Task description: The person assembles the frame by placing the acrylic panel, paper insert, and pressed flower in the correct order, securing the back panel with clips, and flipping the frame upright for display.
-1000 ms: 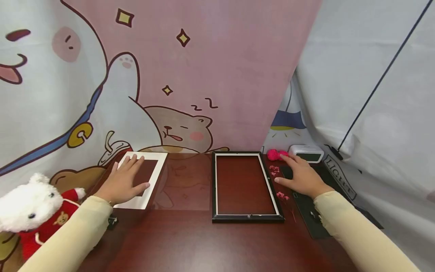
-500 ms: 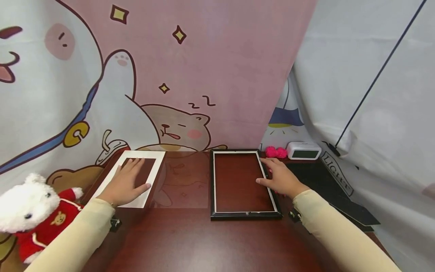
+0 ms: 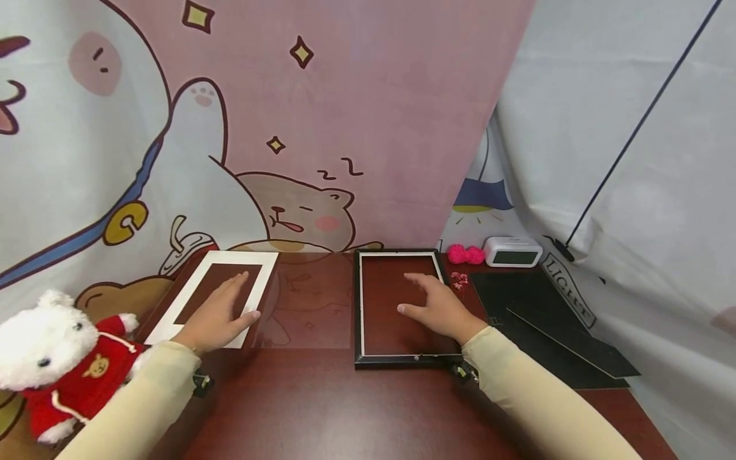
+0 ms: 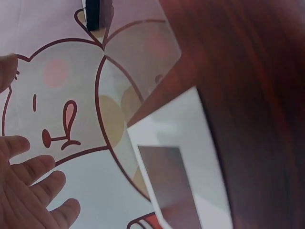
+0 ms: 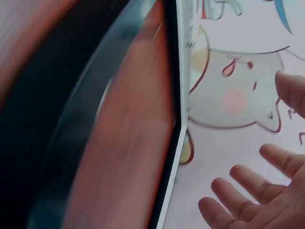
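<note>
On the worktop (image 3: 310, 409), frame (image 3: 391, 361) and white card (image 3: 241, 257) were laid unjoined. Left hand (image 3: 214, 319) and right hand (image 3: 441, 308) were held empty, fingers apart.

"LIGHT" (image 3: 569, 291) on white cloth (image 3: 661, 191); "Z Z" (image 3: 352, 167) on pink cloth (image 3: 397, 96).

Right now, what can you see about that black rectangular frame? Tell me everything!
The black rectangular frame, maybe wood or plastic, has a white inner edge. It lies flat on the shiny reddish-brown table, which shows through its middle. A bare right hand hides part of its right side; whether they touch is unclear.
</note>
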`<state>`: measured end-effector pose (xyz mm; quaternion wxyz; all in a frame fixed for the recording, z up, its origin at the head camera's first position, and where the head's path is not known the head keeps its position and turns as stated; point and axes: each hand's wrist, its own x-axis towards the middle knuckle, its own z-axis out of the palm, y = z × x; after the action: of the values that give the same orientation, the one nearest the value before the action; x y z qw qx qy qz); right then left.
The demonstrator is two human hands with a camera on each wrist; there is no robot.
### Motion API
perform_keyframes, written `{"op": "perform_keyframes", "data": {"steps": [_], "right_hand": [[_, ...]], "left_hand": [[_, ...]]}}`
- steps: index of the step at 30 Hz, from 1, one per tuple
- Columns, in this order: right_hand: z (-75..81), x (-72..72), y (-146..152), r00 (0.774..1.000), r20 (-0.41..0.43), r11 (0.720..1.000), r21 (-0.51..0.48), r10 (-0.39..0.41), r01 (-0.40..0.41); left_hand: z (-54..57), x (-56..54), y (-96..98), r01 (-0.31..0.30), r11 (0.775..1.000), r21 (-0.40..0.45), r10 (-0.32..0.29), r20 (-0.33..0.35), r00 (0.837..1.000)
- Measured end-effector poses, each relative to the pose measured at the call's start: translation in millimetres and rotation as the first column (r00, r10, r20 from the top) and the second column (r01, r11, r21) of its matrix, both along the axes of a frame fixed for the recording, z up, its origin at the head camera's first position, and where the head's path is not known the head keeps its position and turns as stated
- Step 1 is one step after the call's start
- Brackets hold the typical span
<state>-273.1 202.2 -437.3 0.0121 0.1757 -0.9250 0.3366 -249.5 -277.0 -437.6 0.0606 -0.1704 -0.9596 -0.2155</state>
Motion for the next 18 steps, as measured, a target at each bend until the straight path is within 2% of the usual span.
{"op": "perform_keyframes", "data": {"steps": [5, 10, 14, 18], "right_hand": [[1.3, 5.2, -26, 0.999, 0.049, 0.995, -0.099, 0.013, -0.008], [3.1, 10.0, -52, 0.998, 0.059, 0.986, -0.168, 0.023, -0.013], [2.7, 13.8, -74, 0.996, 0.077, 0.976, -0.216, 0.044, -0.026], [1.5, 17.0, -94, 0.991, 0.110, 0.967, -0.250, 0.071, -0.042]], "left_hand": [[-8.1, 1.7, 6.7, -0.016, 0.997, 0.073, 0.014, 0.036, 0.999], [-12.8, 1.2, 13.0, -0.034, 0.986, 0.166, 0.023, 0.071, 0.997], [-16.1, 0.6, 18.0, -0.045, 0.967, 0.249, 0.013, 0.128, 0.992], [-20.3, -1.2, 21.6, -0.059, 0.941, 0.334, -0.011, 0.204, 0.979]]}}
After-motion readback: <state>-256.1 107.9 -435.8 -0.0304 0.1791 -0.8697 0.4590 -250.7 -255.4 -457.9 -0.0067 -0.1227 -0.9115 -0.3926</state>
